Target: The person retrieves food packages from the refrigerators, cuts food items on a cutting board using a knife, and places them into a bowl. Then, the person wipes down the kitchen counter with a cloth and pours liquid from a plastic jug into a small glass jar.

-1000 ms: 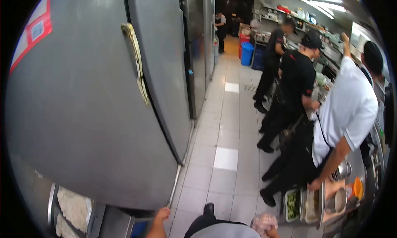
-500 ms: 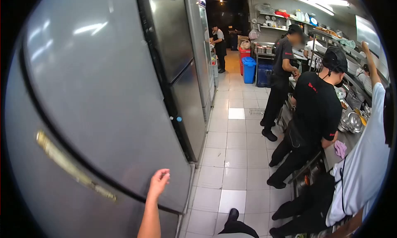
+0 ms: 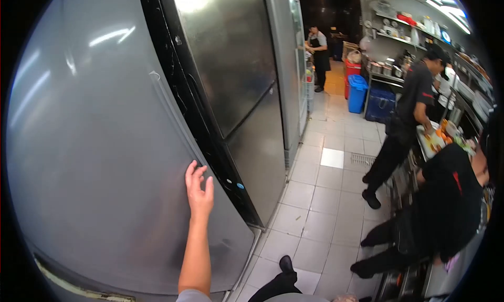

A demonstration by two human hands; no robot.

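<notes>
Head view, and here's the left hand (image 3: 199,193) up on the near left, fingers parted and half curled at the edge of the grey fridge door (image 3: 105,149), right by the lower end of its grip strip (image 3: 178,115)! Touching or just short? Can't say from here. That bend looks made for hooking an edge. The right hand is out of frame, so no telling its state; a pinkish bundle (image 3: 345,298) peeks in at the near edge. Far down the floor (image 3: 299,218), the blue bin (image 3: 357,94) stands beside the red bin (image 3: 352,71), presumably parked there to spare the walkway. Writing? A blue sticker (image 3: 240,186) low on the left, a red mark (image 3: 456,181) on a co-worker's black shirt (image 3: 441,197) at right: neither readable.
</notes>
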